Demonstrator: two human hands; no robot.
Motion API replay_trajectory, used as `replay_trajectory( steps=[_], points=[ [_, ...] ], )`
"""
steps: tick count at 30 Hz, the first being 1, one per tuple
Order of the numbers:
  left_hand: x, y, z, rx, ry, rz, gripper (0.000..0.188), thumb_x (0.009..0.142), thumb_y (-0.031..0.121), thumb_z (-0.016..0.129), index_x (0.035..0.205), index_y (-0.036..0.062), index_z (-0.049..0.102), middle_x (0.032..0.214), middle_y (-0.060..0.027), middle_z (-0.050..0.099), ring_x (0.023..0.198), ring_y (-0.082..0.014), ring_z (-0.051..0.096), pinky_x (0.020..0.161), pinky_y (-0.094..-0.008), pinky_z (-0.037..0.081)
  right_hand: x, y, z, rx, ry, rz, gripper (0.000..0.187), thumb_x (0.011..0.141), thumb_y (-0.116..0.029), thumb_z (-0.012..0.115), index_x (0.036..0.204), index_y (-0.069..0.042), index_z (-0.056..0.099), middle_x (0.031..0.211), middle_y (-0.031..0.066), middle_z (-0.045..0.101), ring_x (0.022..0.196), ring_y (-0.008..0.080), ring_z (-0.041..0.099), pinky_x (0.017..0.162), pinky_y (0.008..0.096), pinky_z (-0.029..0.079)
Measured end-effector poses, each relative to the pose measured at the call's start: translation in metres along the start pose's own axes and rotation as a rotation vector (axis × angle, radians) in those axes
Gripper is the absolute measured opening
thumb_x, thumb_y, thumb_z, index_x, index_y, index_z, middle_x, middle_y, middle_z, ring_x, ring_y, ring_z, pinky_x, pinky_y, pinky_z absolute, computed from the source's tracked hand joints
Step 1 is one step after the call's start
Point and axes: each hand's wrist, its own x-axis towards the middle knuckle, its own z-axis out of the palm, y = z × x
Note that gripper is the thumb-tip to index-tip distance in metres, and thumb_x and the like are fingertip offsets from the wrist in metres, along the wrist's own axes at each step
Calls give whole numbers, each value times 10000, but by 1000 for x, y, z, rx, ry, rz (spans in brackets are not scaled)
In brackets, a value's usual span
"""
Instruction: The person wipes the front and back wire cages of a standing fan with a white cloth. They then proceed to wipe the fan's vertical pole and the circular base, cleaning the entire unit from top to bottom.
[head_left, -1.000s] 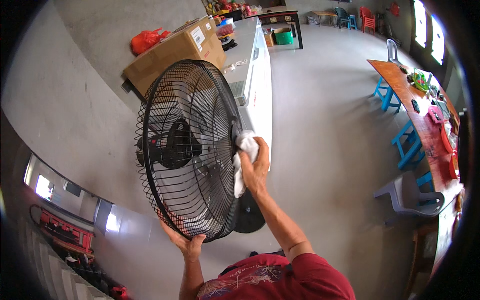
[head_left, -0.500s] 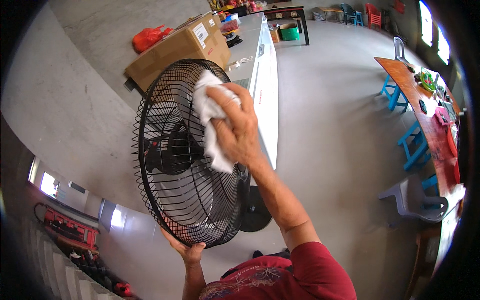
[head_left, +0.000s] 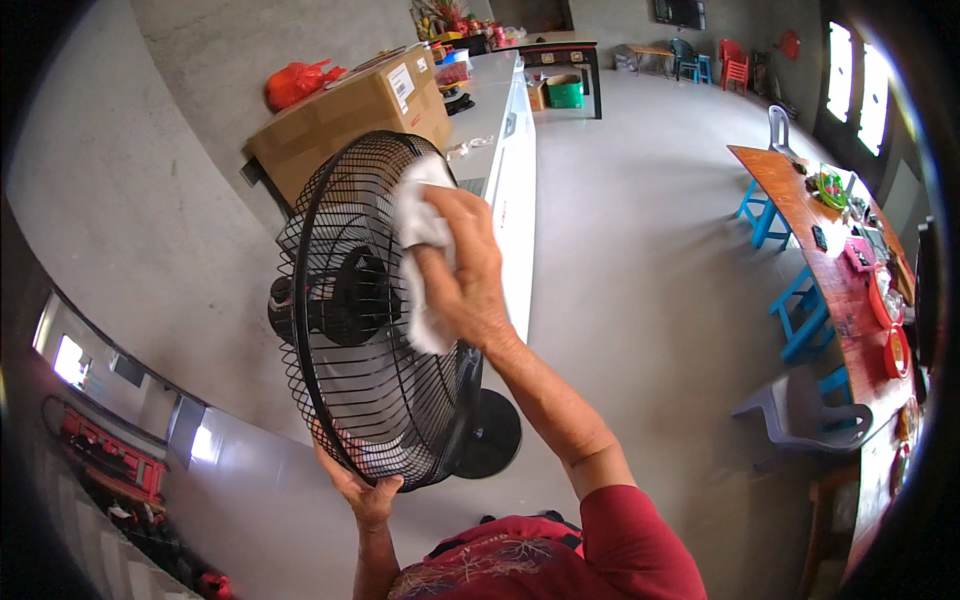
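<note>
In front of me stands a black electric fan (head_left: 330, 385) with a round wire cage. Its dark motor hub (head_left: 352, 300) shows through the wires, and its round black base (head_left: 492, 435) is on the floor. My right hand (head_left: 462, 270) is closed on a white cloth (head_left: 428, 310), which presses against the right side of the cage. Some of the cloth and the fingers are smeared by motion. My left hand (head_left: 362, 493) grips the cage's lower rim, thumb in front and the other fingers partly hidden behind the wires.
Behind the fan a cardboard box (head_left: 345, 120) bears a red plastic bag (head_left: 298, 84). A long white chest (head_left: 517, 190) runs beside it. To the right are a wooden table (head_left: 835, 268) with dishes, blue stools (head_left: 800, 315) and a grey plastic chair (head_left: 800, 412).
The fan's cage has turned a little, and its motor shows more at the left. My right hand and the cloth sit slightly lower. The view has shifted, showing more of the far room.
</note>
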Motion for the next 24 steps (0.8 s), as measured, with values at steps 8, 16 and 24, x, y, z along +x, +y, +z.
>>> replay_trajectory(
  steps=[8, 16, 24],
  points=[
    [5, 1, 5, -33, -7, 4, 1199, 554, 230, 837, 1436, -16, 63, 1400, -133, 295, 1260, -259, 355, 1050, -370, 310, 65, -52, 7, -66, -277, -422, 467, 665, -66, 649, 1125, -139, 604, 1144, 149, 498, 1032, 336, 470, 876, 409, 421],
    [3, 0, 0, 137, 30, 27, 1271, 532, 443, 864, 1414, -51, 95, 1397, -172, 276, 1280, -285, 327, 1056, -413, 292, 91, 101, 8, -133, -45, 19, 367, 805, -91, 575, 1172, -85, 575, 1041, 165, 548, 992, 275, 559, 876, 343, 443],
    [-4, -1, -4, 240, 25, -16, 1286, 564, 568, 805, 1443, -13, 66, 1465, -176, 189, 1339, -308, 238, 1086, -458, 229, -49, 209, -18, -138, -96, 691, 463, 811, -209, 549, 1236, -26, 526, 1064, 255, 611, 1012, 367, 578, 908, 397, 428]
  ],
)
